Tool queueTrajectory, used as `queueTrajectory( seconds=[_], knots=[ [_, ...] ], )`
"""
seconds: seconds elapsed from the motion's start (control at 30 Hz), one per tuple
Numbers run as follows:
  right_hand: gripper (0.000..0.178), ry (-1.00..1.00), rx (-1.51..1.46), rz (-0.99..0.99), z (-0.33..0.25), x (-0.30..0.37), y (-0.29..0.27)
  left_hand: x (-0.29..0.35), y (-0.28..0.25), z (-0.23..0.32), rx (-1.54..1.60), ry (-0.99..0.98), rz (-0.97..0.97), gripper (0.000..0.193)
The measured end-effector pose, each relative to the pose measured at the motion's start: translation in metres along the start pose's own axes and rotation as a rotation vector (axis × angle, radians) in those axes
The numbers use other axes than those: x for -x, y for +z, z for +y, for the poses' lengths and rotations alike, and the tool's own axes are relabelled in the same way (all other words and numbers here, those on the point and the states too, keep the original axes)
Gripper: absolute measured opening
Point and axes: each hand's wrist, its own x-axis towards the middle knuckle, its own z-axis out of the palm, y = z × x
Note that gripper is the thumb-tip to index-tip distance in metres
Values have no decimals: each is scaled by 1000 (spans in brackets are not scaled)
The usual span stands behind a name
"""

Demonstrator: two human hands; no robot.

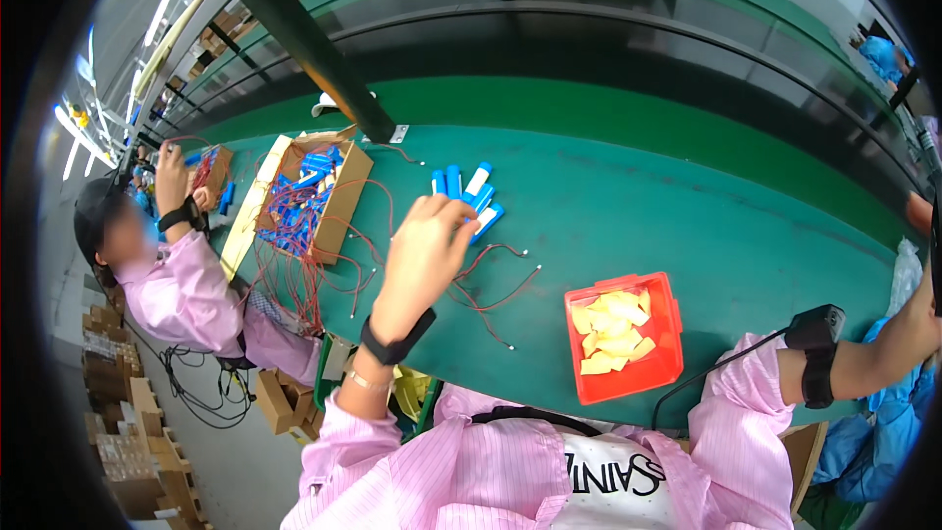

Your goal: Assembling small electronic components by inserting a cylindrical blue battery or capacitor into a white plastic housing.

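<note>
**Left hand (pixel 429 240) over blue-and-white cylinders (pixel 483 198)**

The cylinders lie loosely grouped, left of and beyond the red plastic bin (pixel 638 381), probably for easy picking. Our hands are well apart: left forearm extended, fingers bent, grip hidden; right hand (pixel 919 213) cropped, far right of the bin, hold we cannot tell.

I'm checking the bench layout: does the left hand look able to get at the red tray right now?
Probably yes: between the left hand and the red tray there seem to be just a few thin wires, lying low on the green table, and the tray's top is open.
</note>
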Motion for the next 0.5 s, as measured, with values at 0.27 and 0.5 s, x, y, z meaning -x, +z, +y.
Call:
queueTrajectory(
  seconds=[0.27, 0.5],
  knots=[
    [26, 52, -237, -120, 30, 0, 6, -20, 30, -9, -102, -21, -87, 24],
    [26, 193, -112, -215, 18, 1, 26, -112, -122, 38, 850, 104, 637, 26]
  ],
)
